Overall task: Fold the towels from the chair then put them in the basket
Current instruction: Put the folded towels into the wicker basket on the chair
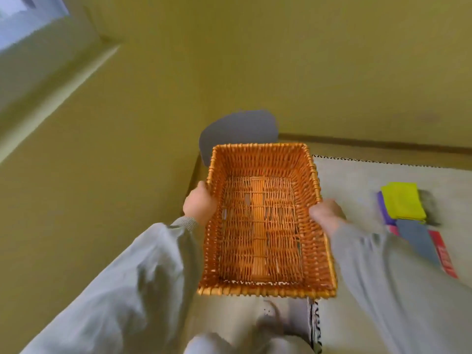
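Observation:
An orange wicker basket [263, 287] with nothing in it is held up in front of me, above the floor. My left hand [198, 204] grips its left rim, and my right hand [325, 215] grips its right rim, blurred. To the right, on a pale rug [357, 180], lies a stack of folded towels: a yellow one [403, 200] on top, a purple one [384, 210] under it, then a grey one [416, 238] and a red-pink one [444, 256] nearer me. No chair can be made out.
Olive-green walls meet in a corner behind the basket. A grey blotch [240, 131] sits behind the basket's far rim. A brown skirting runs along the right wall. My foot in a light shoe [270, 318] stands below the basket, beside the rug's patterned edge.

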The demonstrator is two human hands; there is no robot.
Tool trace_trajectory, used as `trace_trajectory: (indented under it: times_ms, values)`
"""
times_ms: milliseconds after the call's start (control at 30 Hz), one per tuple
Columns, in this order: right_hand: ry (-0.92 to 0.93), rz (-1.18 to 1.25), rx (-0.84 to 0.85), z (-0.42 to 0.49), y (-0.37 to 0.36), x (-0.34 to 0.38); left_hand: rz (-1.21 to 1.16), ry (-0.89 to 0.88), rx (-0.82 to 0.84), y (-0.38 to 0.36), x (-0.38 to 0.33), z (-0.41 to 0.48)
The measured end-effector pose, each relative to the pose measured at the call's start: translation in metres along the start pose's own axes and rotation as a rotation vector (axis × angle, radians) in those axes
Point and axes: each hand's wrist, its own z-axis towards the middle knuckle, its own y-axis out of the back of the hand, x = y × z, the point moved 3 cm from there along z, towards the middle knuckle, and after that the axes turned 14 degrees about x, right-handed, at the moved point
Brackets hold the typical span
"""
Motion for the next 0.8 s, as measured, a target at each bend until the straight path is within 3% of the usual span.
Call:
trace_trajectory:
  times_ms: [233,433,667,800]
  values:
    - [-0.231,0.256,-0.085,0.084,-0.006,-0.029,0.168,-0.051,0.305,-0.058,-0.046,0.111]
    - [-0.360,0.464,-0.078,0.152,-0.054,-0.038,0.420,-0.086,0.351,-0.089,-0.043,0.209]
    - [-0.351,0.636,-0.055,0.204,-0.108,-0.041,0.586,-0.106,0.330,-0.116,-0.029,0.280]
    - [-0.376,0.613,-0.029,0.214,-0.125,-0.050,0.627,-0.122,0.365,-0.132,-0.028,0.299]
